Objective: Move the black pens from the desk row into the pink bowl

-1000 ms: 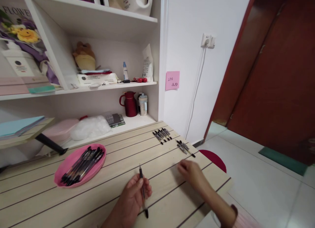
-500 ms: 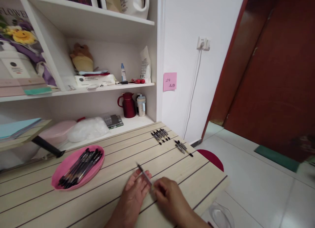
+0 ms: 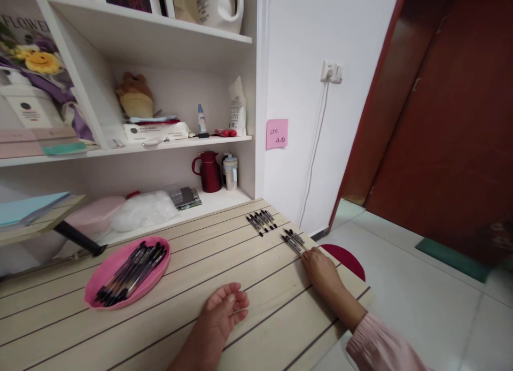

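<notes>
My right hand (image 3: 320,269) reaches to the right side of the table, fingers closed on the near end of a pen (image 3: 291,246). That pen lies alongside a small group of pens (image 3: 295,236), and its held end is hidden under my fingertips. My left hand (image 3: 225,313) rests palm up near the table's front, fingers loosely bent and apart, holding nothing. Farther back is a neat row of pens (image 3: 261,222) with dark ends. A pink oval tray (image 3: 91,291) at the left holds many black-capped pens (image 3: 132,272).
The striped wooden table (image 3: 192,277) ends on the right above a red round stool (image 3: 347,261). A white shelf unit (image 3: 176,152) stands behind, with a dark red jug (image 3: 210,171) on its low ledge. A dark bracket (image 3: 80,239) supports a raised board at left.
My right hand has moved from beside my left hand out to the pens at the right, carrying the pen there. My left hand no longer touches a pen.
</notes>
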`<state>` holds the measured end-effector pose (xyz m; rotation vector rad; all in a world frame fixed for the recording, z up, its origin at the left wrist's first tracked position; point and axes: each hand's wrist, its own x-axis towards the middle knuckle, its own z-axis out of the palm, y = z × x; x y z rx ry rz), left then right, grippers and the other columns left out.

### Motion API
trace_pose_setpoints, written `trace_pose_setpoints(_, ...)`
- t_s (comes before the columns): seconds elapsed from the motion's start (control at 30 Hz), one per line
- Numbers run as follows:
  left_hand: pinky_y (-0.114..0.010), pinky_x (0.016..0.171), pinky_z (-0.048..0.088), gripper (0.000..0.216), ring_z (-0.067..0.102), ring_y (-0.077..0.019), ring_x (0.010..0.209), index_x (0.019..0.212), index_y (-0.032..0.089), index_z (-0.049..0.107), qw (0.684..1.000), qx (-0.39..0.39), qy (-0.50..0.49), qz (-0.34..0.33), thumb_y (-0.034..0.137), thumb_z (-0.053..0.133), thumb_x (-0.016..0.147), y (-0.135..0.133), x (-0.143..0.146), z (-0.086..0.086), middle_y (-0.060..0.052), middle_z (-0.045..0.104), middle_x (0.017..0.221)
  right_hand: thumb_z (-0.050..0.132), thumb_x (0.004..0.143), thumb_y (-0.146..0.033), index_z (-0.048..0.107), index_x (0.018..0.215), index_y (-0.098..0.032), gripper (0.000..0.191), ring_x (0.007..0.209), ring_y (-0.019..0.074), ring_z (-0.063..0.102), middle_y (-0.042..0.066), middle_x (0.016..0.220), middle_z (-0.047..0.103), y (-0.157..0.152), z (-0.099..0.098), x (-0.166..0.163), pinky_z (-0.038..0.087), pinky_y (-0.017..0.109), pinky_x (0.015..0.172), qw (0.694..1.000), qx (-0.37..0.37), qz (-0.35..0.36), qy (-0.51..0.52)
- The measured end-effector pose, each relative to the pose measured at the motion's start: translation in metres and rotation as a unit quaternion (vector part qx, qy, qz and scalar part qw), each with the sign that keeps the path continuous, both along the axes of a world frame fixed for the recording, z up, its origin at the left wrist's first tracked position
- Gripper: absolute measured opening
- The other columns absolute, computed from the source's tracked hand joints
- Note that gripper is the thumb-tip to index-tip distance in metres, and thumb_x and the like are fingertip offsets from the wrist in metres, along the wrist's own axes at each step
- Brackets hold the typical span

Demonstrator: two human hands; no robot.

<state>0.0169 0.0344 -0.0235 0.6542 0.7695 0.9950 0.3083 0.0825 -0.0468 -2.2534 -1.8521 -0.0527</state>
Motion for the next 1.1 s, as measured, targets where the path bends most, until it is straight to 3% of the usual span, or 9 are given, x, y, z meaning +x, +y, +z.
trace_pose_setpoints(0.5,-0.035,0.08,0.042,0.024,0.061,-0.0183,0.08,0.089,0.016,0.062,1.0,0.002,0.016,-0.007,0.025,0.068,0.067,0.001,0.001,0.002,-0.007,0.066,0.084,0.034,0.089,-0.022,0.062,0.085,-0.014,0.029,0.072,0.0162,0.059,0.012,0.088,0.06,0.008,0.0,0.0,0.037,0.025,0.059,1.0,-0.001,-0.012,-0.021)
trace_pose_setpoints(0.9,-0.035,0.078,0.043,0.026,0.061,-0.0188,0.079,0.09,0.016,0.061,0.999,0.013,0.031,-0.015,0.026,0.068,0.067,0.001,0.001,-0.001,-0.008,0.066,0.084,0.042,0.085,-0.025,0.058,0.082,-0.015,0.019,0.075,0.0169,0.058,0.009,0.086,0.061,-0.018,0.008,-0.003,0.032,0.024,0.058,0.998,0.045,-0.038,0.021)
trace_pose_setpoints(1.03,-0.035,0.071,0.044,0.025,0.06,-0.0194,0.069,0.082,0.017,0.063,0.981,0.084,0.174,0.01,0.029,0.07,0.061,0.015,-0.009,0.004,-0.006,0.066,0.072,0.041,0.085,-0.028,0.056,0.072,-0.019,0.022,0.067,0.0154,0.057,0.005,0.075,0.063,-0.048,0.005,-0.032,0.03,0.024,0.055,0.997,0.044,0.008,0.069)
trace_pose_setpoints(1.1,-0.036,0.074,0.044,0.025,0.06,-0.0231,0.074,0.082,0.018,0.064,0.93,0.178,0.314,0.073,0.029,0.069,0.06,0.028,-0.028,0.018,-0.007,0.066,0.075,0.04,0.086,-0.029,0.054,0.068,-0.02,0.024,0.063,0.0149,0.057,0.003,0.07,0.063,-0.064,0.0,-0.053,0.029,0.024,0.054,0.994,0.04,0.051,0.089)
